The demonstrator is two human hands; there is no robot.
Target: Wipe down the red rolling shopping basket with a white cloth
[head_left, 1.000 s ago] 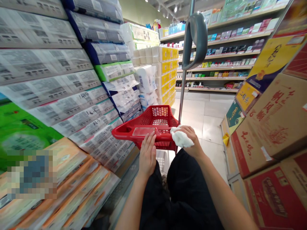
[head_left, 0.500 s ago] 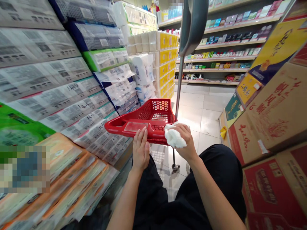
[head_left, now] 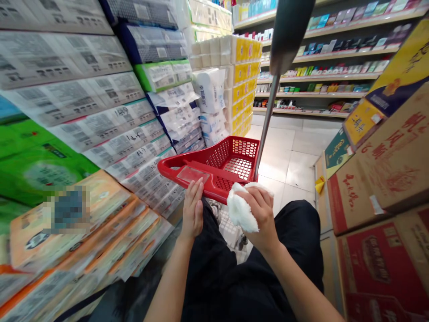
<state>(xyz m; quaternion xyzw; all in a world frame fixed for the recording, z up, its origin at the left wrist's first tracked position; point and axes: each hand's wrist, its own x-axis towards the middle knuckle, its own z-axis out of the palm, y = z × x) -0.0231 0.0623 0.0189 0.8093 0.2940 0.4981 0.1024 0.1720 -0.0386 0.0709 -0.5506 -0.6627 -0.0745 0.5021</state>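
A red plastic shopping basket (head_left: 231,157) stands in front of me in a store aisle, its grey pull handle (head_left: 288,31) rising on a metal rod. My left hand (head_left: 192,209) rests flat against the basket's near rim, fingers together. My right hand (head_left: 260,214) is closed around a crumpled white cloth (head_left: 239,210), held just off the basket's near right corner. My legs in black trousers are below.
Stacked packs of tissue and paper rolls (head_left: 100,134) wall the left side. Cardboard boxes (head_left: 385,179) are piled on the right. Shelves of goods (head_left: 318,80) run across the far end, beyond a tiled floor (head_left: 295,156).
The view has swung and the basket handle now leans right. My right hand with the cloth has come off the basket's rim and dropped slightly toward me. My left hand stays on the rim.
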